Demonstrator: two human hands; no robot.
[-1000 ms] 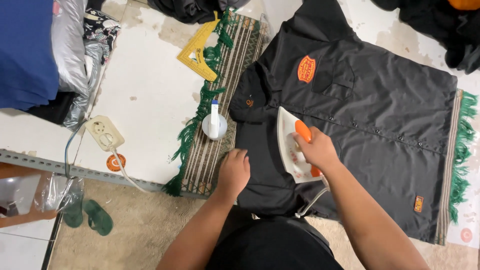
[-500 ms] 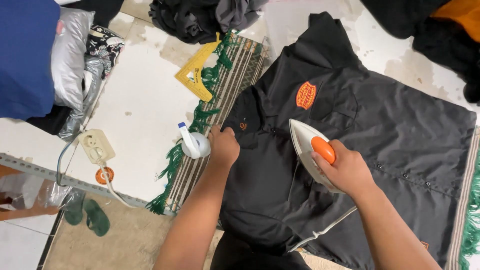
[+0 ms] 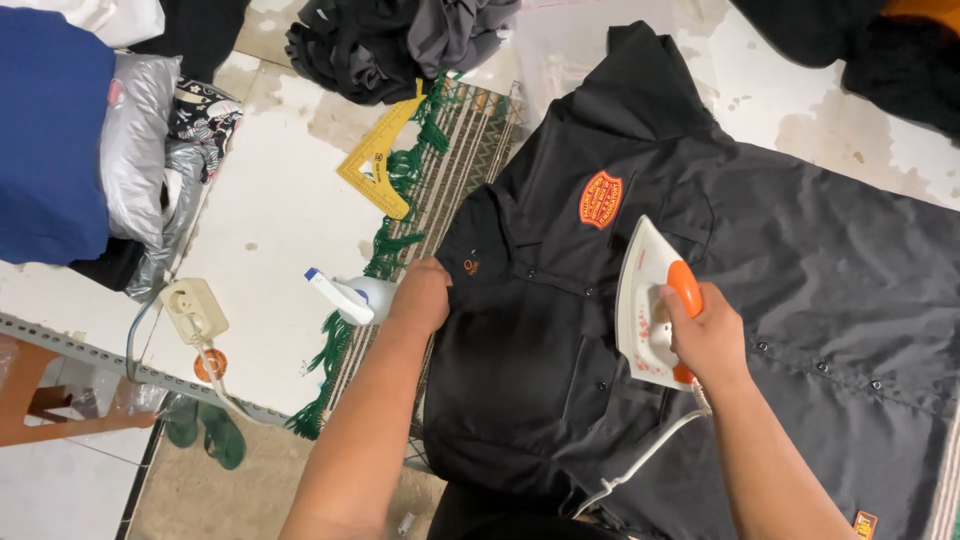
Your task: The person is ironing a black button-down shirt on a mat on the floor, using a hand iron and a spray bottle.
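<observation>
In the head view, a black shirt (image 3: 700, 330) with an orange chest patch (image 3: 600, 198) is lying spread over a striped cloth with green fringe (image 3: 455, 165) on a white table (image 3: 270, 220). The right hand (image 3: 712, 335) is gripping, fingers wrapped tight, the orange handle of a white iron (image 3: 645, 295), which is resting on the shirt front just below the patch, its cord (image 3: 640, 458) trailing toward the person. The left hand (image 3: 422, 294) is pressing down on the shirt's collar edge, fingers curled together. A white spray bottle (image 3: 352, 297) is lying just beside that hand. A yellow triangle ruler (image 3: 375, 165) is sitting farther up, and a power strip (image 3: 194, 310) is sitting near the table's edge.
</observation>
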